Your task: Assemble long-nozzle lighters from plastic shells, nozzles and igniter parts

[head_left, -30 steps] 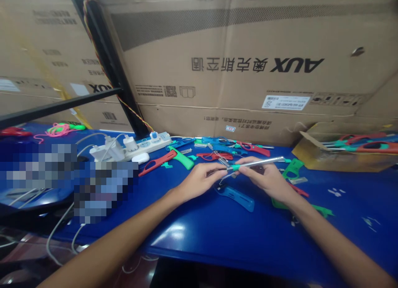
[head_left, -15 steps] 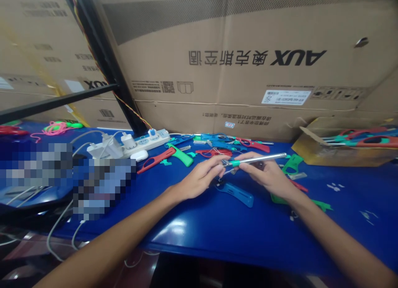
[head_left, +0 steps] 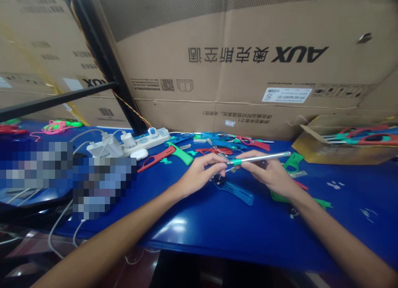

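Note:
Between both hands, above the table, is a gas lighter's metal tube (head_left: 264, 158) with a green collar at its left end. My right hand (head_left: 272, 174) is closed round the tube near the collar, its thumb on top. The fingers of my left hand (head_left: 203, 174) pinch at the collar end, where small metal parts and thin wires show; the exact part gripped is partly hidden. Just below them lies a blue plastic lighter handle shell (head_left: 238, 193). Green plastic handle parts (head_left: 292, 162) lie right of my right hand.
Red, blue and green lighter parts (head_left: 220, 143) lie along the back. An opened cardboard box (head_left: 338, 153) at right holds several lighters. A white power strip (head_left: 149, 142) with chargers and cables sits at left, near blurred devices. Large cartons (head_left: 248, 84) stand behind the blue table (head_left: 224, 238).
The tube's free end has shifted slightly right and up with my right hand. My left fingers have moved a little at the collar end. Both hands keep their grip.

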### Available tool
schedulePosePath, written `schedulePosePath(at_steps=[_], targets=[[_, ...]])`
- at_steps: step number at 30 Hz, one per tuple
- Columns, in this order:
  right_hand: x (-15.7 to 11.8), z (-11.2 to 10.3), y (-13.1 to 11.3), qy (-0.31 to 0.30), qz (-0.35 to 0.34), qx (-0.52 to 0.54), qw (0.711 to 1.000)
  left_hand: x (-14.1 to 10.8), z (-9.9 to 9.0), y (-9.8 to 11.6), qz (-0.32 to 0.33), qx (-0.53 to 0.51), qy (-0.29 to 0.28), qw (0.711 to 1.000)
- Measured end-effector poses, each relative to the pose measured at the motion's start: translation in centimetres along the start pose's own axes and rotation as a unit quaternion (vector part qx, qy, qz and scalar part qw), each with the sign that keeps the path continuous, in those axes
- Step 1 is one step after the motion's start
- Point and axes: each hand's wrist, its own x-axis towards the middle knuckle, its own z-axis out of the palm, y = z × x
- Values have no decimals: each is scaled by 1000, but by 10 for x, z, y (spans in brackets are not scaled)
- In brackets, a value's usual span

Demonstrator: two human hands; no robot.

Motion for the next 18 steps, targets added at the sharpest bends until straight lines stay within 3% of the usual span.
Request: schedulePosePath(at_steps=[10, 18], targets=[[0, 9, 4, -23, 13, 44, 999, 1, 2, 5, -14, -44, 22, 999], [1, 10, 0, -1, 6, 9, 1000, 0, 3, 3, 3, 34, -11, 999]])
